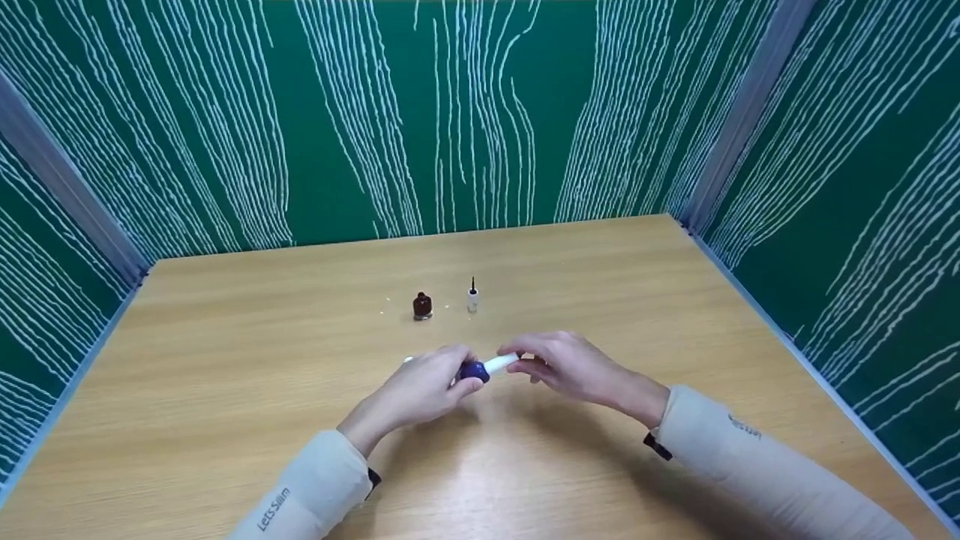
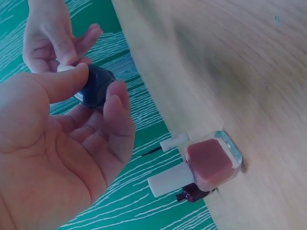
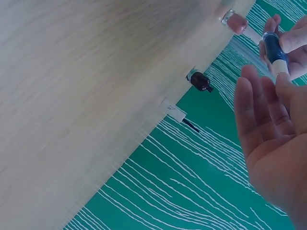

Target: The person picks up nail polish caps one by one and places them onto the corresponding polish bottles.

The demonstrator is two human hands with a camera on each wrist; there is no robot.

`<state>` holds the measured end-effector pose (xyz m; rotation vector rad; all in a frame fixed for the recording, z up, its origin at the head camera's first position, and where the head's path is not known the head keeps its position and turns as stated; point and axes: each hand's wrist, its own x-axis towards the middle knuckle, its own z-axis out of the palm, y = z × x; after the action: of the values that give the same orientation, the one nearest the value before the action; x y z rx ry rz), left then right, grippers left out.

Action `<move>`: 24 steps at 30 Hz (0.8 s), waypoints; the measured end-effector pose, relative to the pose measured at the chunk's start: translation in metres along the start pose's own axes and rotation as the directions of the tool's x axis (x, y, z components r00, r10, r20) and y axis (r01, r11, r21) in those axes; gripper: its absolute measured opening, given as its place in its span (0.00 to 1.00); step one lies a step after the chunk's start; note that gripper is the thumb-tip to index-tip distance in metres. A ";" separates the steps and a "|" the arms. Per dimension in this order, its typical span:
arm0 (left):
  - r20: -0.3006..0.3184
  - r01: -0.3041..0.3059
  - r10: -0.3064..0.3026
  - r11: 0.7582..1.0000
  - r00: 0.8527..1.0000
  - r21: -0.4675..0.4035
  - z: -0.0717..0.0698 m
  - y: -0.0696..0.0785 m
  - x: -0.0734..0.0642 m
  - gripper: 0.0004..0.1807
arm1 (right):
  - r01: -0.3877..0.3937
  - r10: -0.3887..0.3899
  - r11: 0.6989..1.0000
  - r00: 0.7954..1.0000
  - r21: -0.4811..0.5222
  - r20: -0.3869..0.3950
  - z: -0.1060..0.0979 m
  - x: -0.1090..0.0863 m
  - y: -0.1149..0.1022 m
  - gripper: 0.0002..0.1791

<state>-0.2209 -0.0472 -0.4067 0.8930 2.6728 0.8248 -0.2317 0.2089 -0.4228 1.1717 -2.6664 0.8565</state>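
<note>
My left hand (image 1: 424, 386) holds a dark blue nail polish bottle (image 1: 474, 371) between thumb and fingers, tilted above the table. From its neck a white cap (image 1: 501, 364) points to the right. The fingertips of my right hand (image 1: 574, 367) pinch the far end of that cap. In the right wrist view, the cap (image 3: 279, 67) sits against the bottle (image 3: 273, 47). Beside my left hand stands a pink nail polish bottle (image 2: 211, 163) with its white cap on; the head view mostly hides it.
Farther back, a dark red nail polish bottle (image 1: 422, 306) stands uncapped. To its right, a white cap (image 1: 472, 301) stands with its dark brush upward. Small pale specks lie around them on the wooden table (image 1: 247, 360). Green walls (image 1: 330, 187) with white lines enclose the table's back and sides.
</note>
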 end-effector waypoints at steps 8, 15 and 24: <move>-0.024 -0.036 0.037 0.998 0.999 0.059 0.001 0.003 0.005 0.13 | 0.048 -0.053 0.991 0.998 -0.124 -0.038 -0.004 0.001 -0.002 0.11; -0.088 -0.091 0.103 0.988 0.991 0.125 0.000 0.003 0.005 0.13 | 0.013 -0.018 0.988 0.999 -0.153 -0.030 -0.001 0.002 -0.004 0.13; -0.219 -0.084 0.127 0.977 0.967 0.195 0.009 0.010 0.002 0.12 | -0.172 0.170 0.977 0.985 0.129 0.023 -0.002 0.000 -0.005 0.14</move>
<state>-0.2144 -0.0354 -0.4080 1.0503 2.9653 0.7543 -0.2281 0.2071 -0.4192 0.9844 -2.7901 1.0686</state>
